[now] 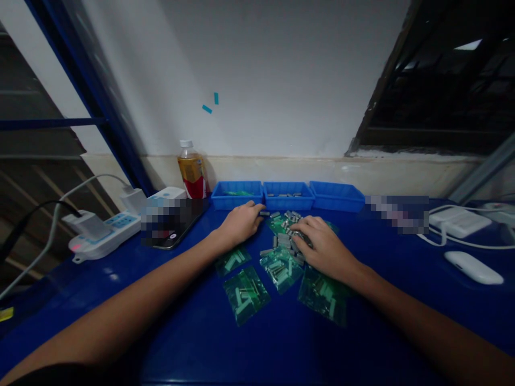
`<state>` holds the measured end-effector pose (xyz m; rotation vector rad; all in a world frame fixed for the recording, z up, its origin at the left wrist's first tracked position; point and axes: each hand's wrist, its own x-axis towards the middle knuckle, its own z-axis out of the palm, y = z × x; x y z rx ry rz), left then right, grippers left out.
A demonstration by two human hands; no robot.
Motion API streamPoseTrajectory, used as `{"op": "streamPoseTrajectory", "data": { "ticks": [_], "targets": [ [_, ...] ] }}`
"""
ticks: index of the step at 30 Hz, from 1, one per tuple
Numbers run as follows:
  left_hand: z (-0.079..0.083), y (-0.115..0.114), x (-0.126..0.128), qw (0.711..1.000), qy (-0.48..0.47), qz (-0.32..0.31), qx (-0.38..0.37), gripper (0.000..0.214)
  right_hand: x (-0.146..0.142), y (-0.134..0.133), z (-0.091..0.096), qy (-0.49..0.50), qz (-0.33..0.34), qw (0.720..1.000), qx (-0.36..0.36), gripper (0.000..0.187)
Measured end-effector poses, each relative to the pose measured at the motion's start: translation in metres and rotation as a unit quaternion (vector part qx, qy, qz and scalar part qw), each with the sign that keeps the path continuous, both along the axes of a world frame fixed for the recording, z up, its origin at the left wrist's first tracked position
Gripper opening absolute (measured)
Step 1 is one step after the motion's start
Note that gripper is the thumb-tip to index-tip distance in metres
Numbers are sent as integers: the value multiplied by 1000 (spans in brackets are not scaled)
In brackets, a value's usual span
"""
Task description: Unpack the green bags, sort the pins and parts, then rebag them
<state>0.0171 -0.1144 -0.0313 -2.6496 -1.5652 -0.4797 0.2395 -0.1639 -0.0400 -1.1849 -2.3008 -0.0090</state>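
Note:
My left hand [240, 222] rests on the blue table with fingers curled, pinching a small grey metal part [264, 213] at its fingertips, just in front of the blue trays. My right hand [322, 247] lies palm down with bent fingers on a pile of small grey metal parts [285, 236]. Several green transparent bags [246, 294] holding such parts lie in front of and under my hands.
Three blue trays [288, 202] stand in a row by the wall; the middle one holds grey parts. A drink bottle [192, 170], a phone [177, 228] and a power strip [105, 231] are at left. A white mouse [473, 266] and cables lie at right.

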Motion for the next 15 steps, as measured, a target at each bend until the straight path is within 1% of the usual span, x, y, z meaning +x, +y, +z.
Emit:
{"op": "streamPoseTrajectory", "data": {
  "ticks": [3,5,7,9,12,13,15],
  "targets": [
    [-5,7,-1,999,30,37,2,25,0,0,-1,-4,4,1000,3,23],
    [-7,3,-5,999,14,36,9,21,0,0,0,-5,4,1000,7,22],
    [-5,-6,-7,1000,-27,10,4,17,0,-2,1,3,7,1000,14,21],
    [1,-19,-6,995,-90,-27,-16,15,-2,-4,4,17,19,999,26,23],
    [13,-44,5,978,-189,-77,-50,13,-5,-11,8,30,43,997,56,28],
    [16,-51,10,970,-216,-92,-63,12,-7,-13,10,31,51,996,67,26],
    [19,-64,19,952,-266,-121,-88,9,-9,-18,12,32,66,993,89,16]
  ]
}}
